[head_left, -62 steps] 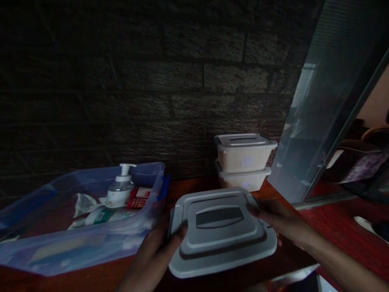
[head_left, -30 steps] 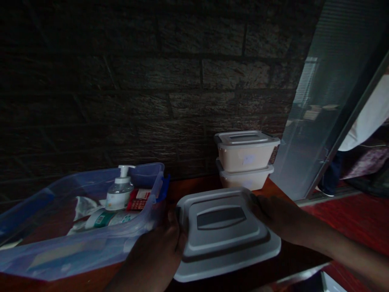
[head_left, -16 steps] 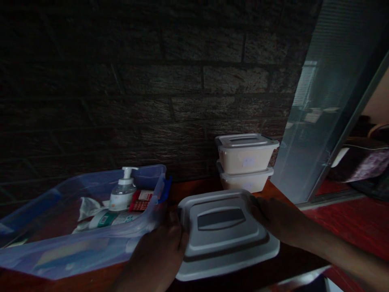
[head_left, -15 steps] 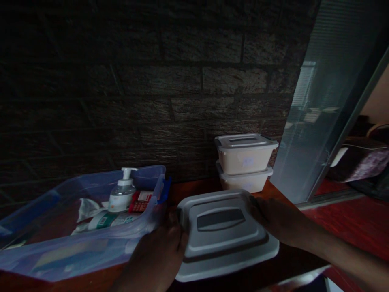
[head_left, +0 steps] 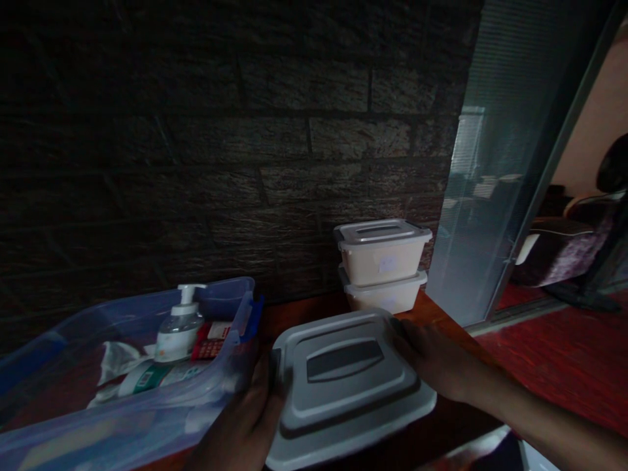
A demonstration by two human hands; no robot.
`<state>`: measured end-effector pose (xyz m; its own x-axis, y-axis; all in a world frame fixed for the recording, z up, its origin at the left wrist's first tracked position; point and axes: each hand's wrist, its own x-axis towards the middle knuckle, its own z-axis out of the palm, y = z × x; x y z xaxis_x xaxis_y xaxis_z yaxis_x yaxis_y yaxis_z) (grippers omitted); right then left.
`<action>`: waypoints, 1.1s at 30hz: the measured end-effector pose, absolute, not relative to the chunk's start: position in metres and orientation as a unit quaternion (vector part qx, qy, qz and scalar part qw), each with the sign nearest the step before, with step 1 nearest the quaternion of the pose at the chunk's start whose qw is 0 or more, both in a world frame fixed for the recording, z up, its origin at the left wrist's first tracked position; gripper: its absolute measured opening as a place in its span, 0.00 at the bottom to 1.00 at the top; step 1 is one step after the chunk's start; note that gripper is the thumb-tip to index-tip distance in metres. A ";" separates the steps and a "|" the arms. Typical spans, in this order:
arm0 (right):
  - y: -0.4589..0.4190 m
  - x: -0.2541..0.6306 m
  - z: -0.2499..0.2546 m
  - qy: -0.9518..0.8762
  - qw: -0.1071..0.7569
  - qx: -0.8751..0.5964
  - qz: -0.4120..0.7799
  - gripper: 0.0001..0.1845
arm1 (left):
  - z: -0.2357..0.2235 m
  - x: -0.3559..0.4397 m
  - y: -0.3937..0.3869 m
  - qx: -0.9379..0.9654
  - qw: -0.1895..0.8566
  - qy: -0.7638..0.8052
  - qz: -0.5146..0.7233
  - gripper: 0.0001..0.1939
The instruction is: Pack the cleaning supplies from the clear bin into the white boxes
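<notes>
A storage box with a light grey lid (head_left: 348, 399) is in front of me, seen from above. My left hand (head_left: 248, 415) is closed on its left side, close to the clear bin. On the far right side, my right hand (head_left: 426, 356) grips the box by its edge. The fingertips of both hands are partly hidden against the sides. Behind it, two cream lidded boxes are stacked against the wall, the upper box (head_left: 385, 261) on the lower box (head_left: 387, 294).
A clear blue-tinted bin (head_left: 142, 432) stands at left, holding a pump bottle (head_left: 177, 337), a red packet (head_left: 209, 343) and a white-and-green package (head_left: 147, 379). The brown table (head_left: 304, 311) meets a dark brick wall. A glass door (head_left: 456, 261) and red floor (head_left: 554, 353) lie to the right.
My view has turned slightly right, so the bin, wall and stacked boxes appear further left. Both hands keep their hold on the grey-lidded box.
</notes>
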<state>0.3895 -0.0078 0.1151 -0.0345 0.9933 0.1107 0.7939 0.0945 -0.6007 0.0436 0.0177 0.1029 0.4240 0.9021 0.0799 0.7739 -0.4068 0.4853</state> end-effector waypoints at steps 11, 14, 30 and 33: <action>-0.012 0.413 0.112 -0.690 0.303 -0.600 0.267 0.22 | 0.090 0.063 0.007 0.728 0.279 0.553 0.294 0.34; -0.016 0.432 0.108 -0.685 0.298 -0.611 0.264 0.22 | 0.092 0.081 0.006 0.745 0.299 0.527 0.278 0.34; -0.013 0.544 0.091 -0.637 0.324 -0.647 0.267 0.34 | 0.111 0.187 0.018 0.704 0.497 0.447 0.239 0.39; -0.011 0.551 0.092 -0.636 0.324 -0.646 0.270 0.34 | 0.106 0.195 0.023 0.703 0.492 0.448 0.251 0.39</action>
<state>0.5507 -0.0106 0.0918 0.0459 0.9970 0.0631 0.6463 0.0185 -0.7628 0.1947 0.0228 0.1064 0.4731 0.8766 -0.0881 0.3830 -0.1146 0.9166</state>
